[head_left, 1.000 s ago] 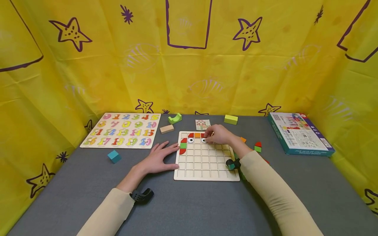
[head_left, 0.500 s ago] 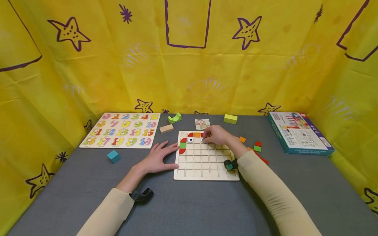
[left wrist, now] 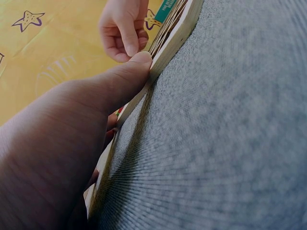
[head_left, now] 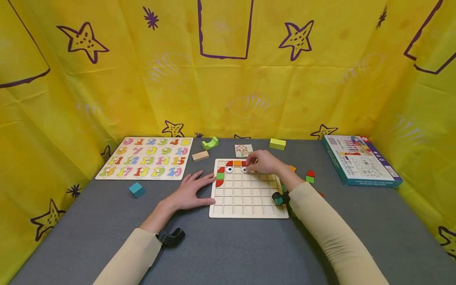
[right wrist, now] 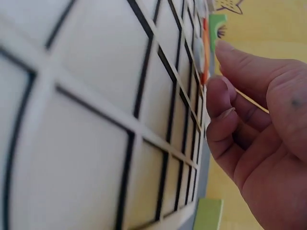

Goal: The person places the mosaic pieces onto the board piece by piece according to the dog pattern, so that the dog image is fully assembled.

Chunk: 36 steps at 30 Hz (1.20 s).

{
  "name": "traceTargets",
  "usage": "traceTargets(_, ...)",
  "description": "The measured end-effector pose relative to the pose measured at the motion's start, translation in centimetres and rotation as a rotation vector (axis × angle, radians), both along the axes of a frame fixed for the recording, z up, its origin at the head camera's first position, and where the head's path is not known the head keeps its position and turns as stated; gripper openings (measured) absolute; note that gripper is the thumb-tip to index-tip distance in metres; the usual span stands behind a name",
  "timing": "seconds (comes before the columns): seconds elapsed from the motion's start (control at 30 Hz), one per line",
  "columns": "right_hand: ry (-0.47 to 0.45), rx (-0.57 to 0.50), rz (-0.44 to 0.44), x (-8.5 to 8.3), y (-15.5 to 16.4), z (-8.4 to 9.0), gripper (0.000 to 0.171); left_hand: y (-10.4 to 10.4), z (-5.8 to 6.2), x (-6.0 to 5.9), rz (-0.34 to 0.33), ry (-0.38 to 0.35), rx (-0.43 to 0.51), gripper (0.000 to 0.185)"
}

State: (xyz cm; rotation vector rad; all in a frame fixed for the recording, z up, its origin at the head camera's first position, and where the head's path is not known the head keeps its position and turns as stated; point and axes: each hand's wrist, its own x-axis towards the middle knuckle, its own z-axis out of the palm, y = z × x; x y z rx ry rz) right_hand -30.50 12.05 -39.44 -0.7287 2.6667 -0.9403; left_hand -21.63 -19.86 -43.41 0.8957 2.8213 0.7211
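A wooden grid board [head_left: 249,198] lies mid-table, with red, orange and green tiles and two eye tiles in its top-left corner. My right hand [head_left: 248,166] hovers over the top row with its fingers curled, pinching a small red tile [head_left: 244,163] beside the second eye tile. In the right wrist view the fingertips [right wrist: 218,91] meet at the edge of the red-orange tiles [right wrist: 205,52] on the board [right wrist: 96,96]. My left hand [head_left: 194,190] lies flat on the grey table. Its thumb [left wrist: 124,76] presses against the board's left edge [left wrist: 172,40].
A number puzzle [head_left: 147,162] lies at the back left, a teal cube [head_left: 137,189] in front of it. A green arch [head_left: 211,143], tan block [head_left: 201,156], pattern card [head_left: 244,150] and lime block [head_left: 277,144] sit behind the board. Loose tiles [head_left: 310,177] and a box [head_left: 360,160] lie to the right.
The right hand has barely shifted over the board's top row, staying at the same tile. The left hand has not moved.
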Motion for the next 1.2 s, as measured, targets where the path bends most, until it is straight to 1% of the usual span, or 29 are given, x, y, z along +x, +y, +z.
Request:
traceTargets(0.1,-0.002,-0.035,0.002,0.0,0.8,0.4,0.011,0.0,0.0,0.0,0.001,0.002,-0.001,0.082)
traceTargets(0.27,-0.009,-0.067,-0.019,0.1,2.3,1.1,0.018,0.0,-0.1,-0.1,0.000,0.009,0.000,0.081)
traceTargets(0.43,-0.014,-0.065,-0.054,0.2,3.9,1.5,0.020,-0.1,0.0,0.0,-0.007,0.016,0.004,0.081)
traceTargets(0.63,0.008,-0.039,-0.081,0.6,5.9,1.7,0.021,-0.1,-0.1,0.0,-0.009,0.025,0.000,0.081)
traceTargets(0.73,-0.007,-0.029,-0.098,0.9,6.9,1.8,0.023,-0.1,-0.1,0.0,-0.008,0.029,0.000,0.081)
traceTargets(0.83,-0.033,-0.023,-0.127,1.3,8.0,1.5,0.025,-0.1,-0.1,0.0,-0.010,0.027,0.003,0.081)
traceTargets(0.93,-0.038,-0.017,-0.141,1.5,9.1,1.0,0.026,-0.1,-0.2,-0.1,-0.012,0.022,0.003,0.081)
traceTargets(1.2,0.002,-0.006,-0.106,1.9,11.4,-0.2,0.025,-0.2,-0.3,-0.1,-0.009,0.020,-0.001,0.081)
